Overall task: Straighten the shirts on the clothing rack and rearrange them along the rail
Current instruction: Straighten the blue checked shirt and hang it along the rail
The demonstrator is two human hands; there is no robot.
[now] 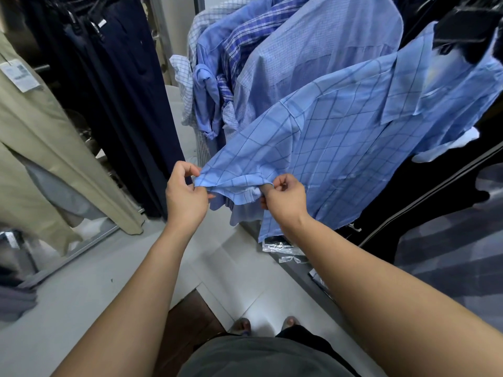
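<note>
— Working on what, and where?
— Nearest checked shirt (340,137), hanging at the front of the row, with its short sleeve (245,170) drawn out toward the body.
— Left hand (185,191)?
— Closed on the sleeve hem's left corner, pinching cloth between thumb and fingers.
— Right hand (283,197)?
— Gripping the same hem at its other end, fingers curled, knuckles up.
— Why two grips?
— Probably to stretch the hem taut and flatten the pale bunched cloth sagging between the hands.
— Behind it?
— Other blue shirts (299,58) packed close together, sleeves crumpled and drooping; seemingly not straightened yet.
— Off to the left?
— Dark trousers (122,77) and beige trousers (40,148), well apart from the shirts.
— Rail?
— Hidden; impossible to judge spacing along it.
</note>
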